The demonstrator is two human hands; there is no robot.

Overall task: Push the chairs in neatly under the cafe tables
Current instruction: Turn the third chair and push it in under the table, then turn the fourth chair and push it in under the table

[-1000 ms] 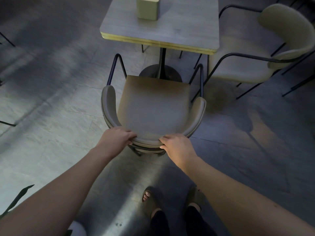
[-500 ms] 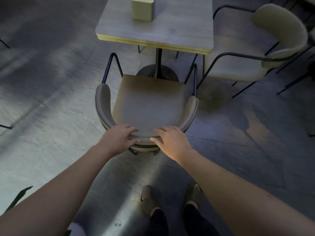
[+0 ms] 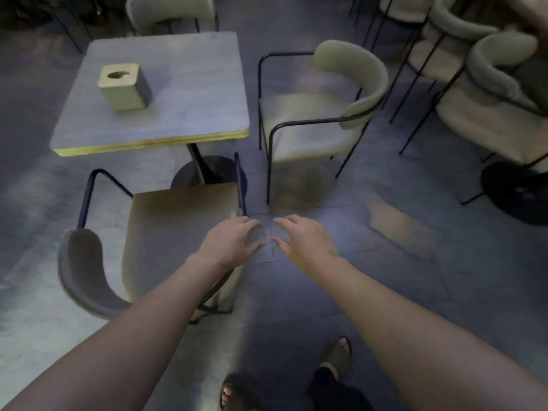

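A square grey cafe table (image 3: 184, 93) stands at the upper left on a black pedestal. The near chair (image 3: 178, 232), beige seat with black metal arms, faces the table's front edge, its seat front just short of the pedestal base. My left hand (image 3: 229, 243) hovers open over that chair's right edge, fingers spread. My right hand (image 3: 302, 240) is open too, above bare floor to the right of the chair. A second beige chair (image 3: 311, 129) stands off the table's right side, out from under it.
A beige tissue box (image 3: 123, 86) sits on the table. A third chair (image 3: 170, 10) is at the table's far side. Several padded chairs (image 3: 489, 84) crowd the upper right around a black pedestal base (image 3: 516, 191). My sandalled feet (image 3: 237, 396) are on the tiled floor.
Both hands have let go of the near chair's backrest and lifted forward and right. The view has swung right and upward, bringing the side chair and the chairs beyond into sight.
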